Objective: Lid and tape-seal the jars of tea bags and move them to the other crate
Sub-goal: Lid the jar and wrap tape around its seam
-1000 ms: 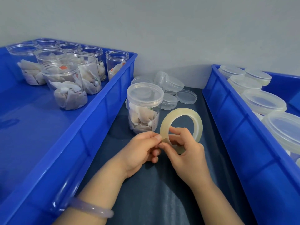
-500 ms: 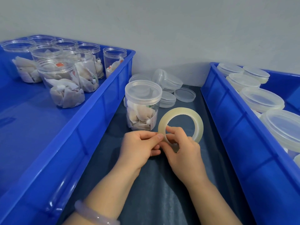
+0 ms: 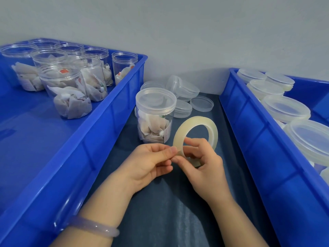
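On the counter (image 3: 169,211), your right hand (image 3: 206,168) holds the tape roll (image 3: 213,135), left hand (image 3: 149,163) pinching its edge; one lidded jar (image 3: 154,118) awaits sealing, unlidded jars (image 3: 65,91) sit in the left crate (image 3: 106,132).

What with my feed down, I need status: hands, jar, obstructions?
Left hand pinching tape roll edge, right hand holding it. Lidded jar standing beside. Nothing blocking.

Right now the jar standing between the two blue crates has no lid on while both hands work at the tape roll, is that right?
Not quite. The head view shows that jar with its lid already on. The rest holds: the left hand and the right hand both hold the tape roll.
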The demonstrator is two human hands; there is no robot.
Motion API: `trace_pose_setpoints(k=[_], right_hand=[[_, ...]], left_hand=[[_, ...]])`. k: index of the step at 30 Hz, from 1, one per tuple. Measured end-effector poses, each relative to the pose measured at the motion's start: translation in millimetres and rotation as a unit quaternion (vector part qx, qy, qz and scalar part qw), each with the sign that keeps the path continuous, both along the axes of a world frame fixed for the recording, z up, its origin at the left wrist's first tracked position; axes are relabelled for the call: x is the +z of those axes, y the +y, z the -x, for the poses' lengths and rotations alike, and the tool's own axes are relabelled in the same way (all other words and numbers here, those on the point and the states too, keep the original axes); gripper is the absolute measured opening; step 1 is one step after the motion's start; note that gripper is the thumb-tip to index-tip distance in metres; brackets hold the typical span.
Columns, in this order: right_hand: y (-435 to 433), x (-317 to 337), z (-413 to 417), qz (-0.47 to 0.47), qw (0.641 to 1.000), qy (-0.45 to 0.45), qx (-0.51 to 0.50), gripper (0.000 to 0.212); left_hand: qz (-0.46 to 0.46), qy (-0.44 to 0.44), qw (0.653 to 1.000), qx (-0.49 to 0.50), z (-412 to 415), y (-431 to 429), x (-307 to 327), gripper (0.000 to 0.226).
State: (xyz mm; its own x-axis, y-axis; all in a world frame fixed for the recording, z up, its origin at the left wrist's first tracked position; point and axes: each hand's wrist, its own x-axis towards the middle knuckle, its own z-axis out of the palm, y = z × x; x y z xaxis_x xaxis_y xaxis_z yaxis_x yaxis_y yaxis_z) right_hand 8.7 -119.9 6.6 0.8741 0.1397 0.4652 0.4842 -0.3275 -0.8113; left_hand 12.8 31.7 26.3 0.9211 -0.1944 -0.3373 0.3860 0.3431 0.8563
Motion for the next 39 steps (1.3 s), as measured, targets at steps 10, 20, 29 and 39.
trace_pose_setpoints(k=[10, 20, 29, 39], right_hand=[[0.5, 2.1, -1.0, 0.034, 0.999, -0.019, -0.017, 0.033], [-3.6, -3.4, -4.1, 0.069, 0.994, 0.001, -0.082, 0.036], [0.5, -4.9, -3.9, 0.147, 0.982, -0.087, -0.080, 0.034], [-1.3, -1.2, -3.6, 0.138, 0.987, -0.028, -0.083, 0.024]], left_hand=[[0.009, -0.075, 0.996, 0.040, 1.8, -8.1, -1.3, 0.011], [-0.016, -0.105, 0.991, 0.083, 1.8, -18.4, 0.4, 0.027], [-0.089, -0.099, 0.986, 0.098, 2.3, -12.6, -5.5, 0.004], [-0.222, -0.185, 0.946, 0.149, 5.7, -16.5, -8.9, 0.027]])
